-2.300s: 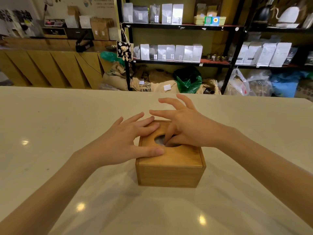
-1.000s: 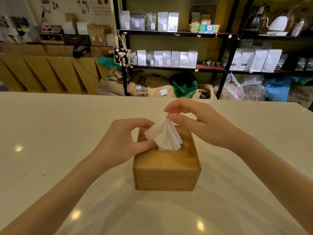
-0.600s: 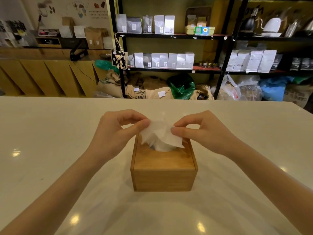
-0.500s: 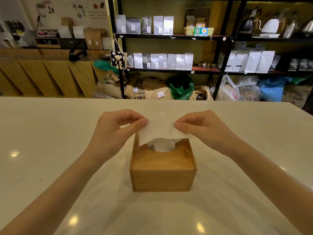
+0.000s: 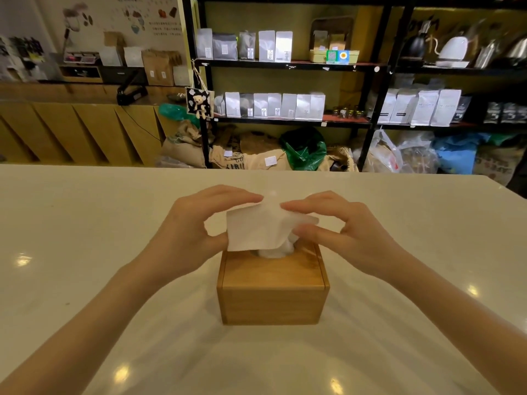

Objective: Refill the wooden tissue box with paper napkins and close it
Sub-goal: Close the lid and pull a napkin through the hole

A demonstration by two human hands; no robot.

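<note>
On the white counter (image 5: 85,223) sits the closed wooden tissue box (image 5: 272,292); at its 12 o'clock, left hand (image 5: 191,238) and right hand (image 5: 350,235) each keep a narrow pinching grip on the napkin (image 5: 256,229) (one sheet, rising from the lid's hole).

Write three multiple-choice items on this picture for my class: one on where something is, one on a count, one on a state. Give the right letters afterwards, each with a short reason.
1. Where does the wooden tissue box stand?
A. on the white counter
B. on a black shelf
C. on the floor

2. How many hands touch the napkin?
A. none
B. one
C. two

3. What state is the box lid in?
A. lifted off and lying beside the box
B. on the box, with the napkin coming up through its opening
C. propped up on edge

Answers:
1 A, the box rests on the white counter, well in front of the shelves.
2 C, the left hand pinches the napkin's left edge and the right hand its right side.
3 B, the lid sits flat on top and the white sheet rises out of the hole.
</note>
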